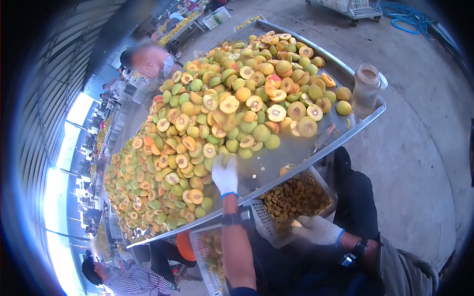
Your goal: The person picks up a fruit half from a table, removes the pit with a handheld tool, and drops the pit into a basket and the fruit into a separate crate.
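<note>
My left hand (225, 175), in a white glove, reaches over the tray edge to the near side of a heap of halved yellow-green peaches (229, 104). Its fingers look apart and touch the fruit; I cannot see anything held. Lower right, my right hand (318, 230), also gloved, is over a white plastic crate (264, 222) filled with brown peach pits (296, 195). The fingers of this hand are closed together, and what they hold, if anything, is blurred. Many peach halves show their cut faces with a brown centre.
The metal tray (316, 160) has a raised rim along my side. A clear jar (366, 91) stands at its right corner. Another crate (210, 256) with peach pieces is beside my left forearm. Co-workers sit at left, one in a striped shirt (140, 280). A blue hose (407, 18) lies behind.
</note>
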Demonstrator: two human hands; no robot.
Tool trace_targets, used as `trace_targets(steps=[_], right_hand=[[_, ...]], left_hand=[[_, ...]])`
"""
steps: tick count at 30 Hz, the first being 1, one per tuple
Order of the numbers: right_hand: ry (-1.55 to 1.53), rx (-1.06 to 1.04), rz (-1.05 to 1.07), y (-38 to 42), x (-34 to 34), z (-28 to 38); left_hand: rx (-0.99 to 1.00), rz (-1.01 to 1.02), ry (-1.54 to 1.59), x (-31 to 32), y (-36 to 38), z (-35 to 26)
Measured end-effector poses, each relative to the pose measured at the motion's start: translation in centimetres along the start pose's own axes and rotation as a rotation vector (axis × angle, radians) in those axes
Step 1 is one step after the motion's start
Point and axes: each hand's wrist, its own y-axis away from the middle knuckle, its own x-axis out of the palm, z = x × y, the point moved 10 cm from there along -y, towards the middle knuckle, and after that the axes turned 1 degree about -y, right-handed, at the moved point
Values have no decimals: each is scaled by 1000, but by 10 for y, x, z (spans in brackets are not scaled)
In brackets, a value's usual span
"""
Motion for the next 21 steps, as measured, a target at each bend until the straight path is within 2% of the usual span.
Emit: trace_targets(steps=[1,3,5,11,13,14,15,17,18,19,21], right_hand=[[-91,-42,-15,0,-1,6],[-176,-78,-18,3,-1,12],[-240,-146,-42,3,-5,24],[-197,-145,-83,19,-10,69],[-131,-156,-94,22,-9,81],[-119,-148,-99,22,-6,82],[-115,-150,-100,23,-3,84],[-114,-161,-125,25,0,87],[-112,-161,-129,26,2,86],[-96,-180,-169,27,2,85],[-78,-202,-214,30,1,87]], left_hand=[[-5,3,-2,-10,13,-8],[-578,235,1110,12,62,15],[-728,303,1402,9,111,-12],[-775,275,1590,-3,192,-53],[-766,132,1383,-14,206,-56],[-523,161,1175,-24,207,-59],[-520,160,1178,-25,212,-61],[-676,188,1500,-16,227,-71],[-584,181,1277,-25,227,-81],[-580,185,1280,-24,229,-90],[-509,124,1031,-33,230,-98]])
